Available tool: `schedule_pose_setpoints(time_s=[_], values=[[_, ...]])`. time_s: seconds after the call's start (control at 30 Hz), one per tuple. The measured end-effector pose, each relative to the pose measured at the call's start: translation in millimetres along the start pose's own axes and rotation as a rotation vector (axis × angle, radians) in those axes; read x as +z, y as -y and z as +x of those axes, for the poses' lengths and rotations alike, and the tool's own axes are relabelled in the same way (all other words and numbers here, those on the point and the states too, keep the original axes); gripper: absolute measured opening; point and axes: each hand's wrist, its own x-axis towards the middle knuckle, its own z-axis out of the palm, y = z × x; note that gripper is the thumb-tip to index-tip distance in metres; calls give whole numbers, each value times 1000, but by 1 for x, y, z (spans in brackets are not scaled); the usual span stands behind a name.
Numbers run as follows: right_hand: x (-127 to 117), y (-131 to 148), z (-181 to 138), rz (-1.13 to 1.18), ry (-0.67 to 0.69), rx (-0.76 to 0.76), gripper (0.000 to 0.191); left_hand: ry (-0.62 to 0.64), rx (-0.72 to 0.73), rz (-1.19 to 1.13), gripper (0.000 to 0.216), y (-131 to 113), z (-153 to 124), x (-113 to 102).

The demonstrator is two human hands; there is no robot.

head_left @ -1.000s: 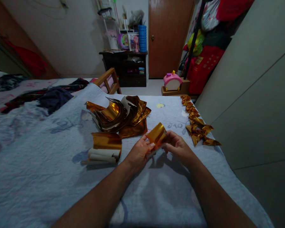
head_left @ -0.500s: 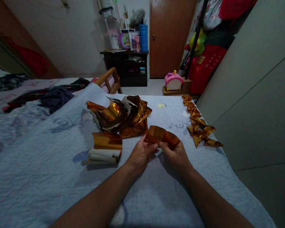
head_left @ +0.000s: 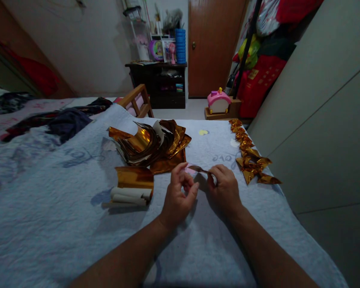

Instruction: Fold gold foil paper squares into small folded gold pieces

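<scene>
While thin gold foil sheet [head_left: 198, 169] hangs edge-on above pale blue quilted bed [head_left: 78, 224], right hand [head_left: 225, 190] fingers pinch it; left hand [head_left: 177, 196] fingers curled, barely touching. Risk: slippery foil slips, creases crooked, or tears under uneven pull

Gold foil sheet [head_left: 198, 168] (edge-on), pinched

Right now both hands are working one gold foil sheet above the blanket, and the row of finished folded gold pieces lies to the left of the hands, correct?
Not quite. The head view shows the folded gold pieces lying to the right of the hands, along the bed's edge. Left of them are the loose foil pile and curled sheets. The left hand and right hand do hold one gold foil sheet.
</scene>
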Motion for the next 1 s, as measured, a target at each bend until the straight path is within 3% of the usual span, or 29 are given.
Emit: schedule_pose_setpoints(time_s=[0.1, 0.27, 0.5, 0.57, 0.77, 0.9, 1.0], values=[[1, 1, 0, -108, 59, -98, 11, 105, -56, -8, 59, 3, 1, 0], [-1, 1, -1, -142, 136, -133, 5, 118, -132, 40, 23, 9, 9, -2], [-6, -8, 0, 30, 145, -27, 55, 80, -227, -106, 9, 14, 14, -2], [-8, -11, 1, 74, 166, -24, 60, 79, -266, -176, 8, 15, 16, -1], [-12, -12, 1, 6, 327, -83, 35, 128, -329, -134, 5, 21, 22, -5], [-11, -12, 0, 21, 488, -113, 31, 181, -255, 69, 12, 24, 22, -9], [-11, -12, -1, 49, 537, -125, 31, 239, -158, 279, 18, 23, 21, -12]])
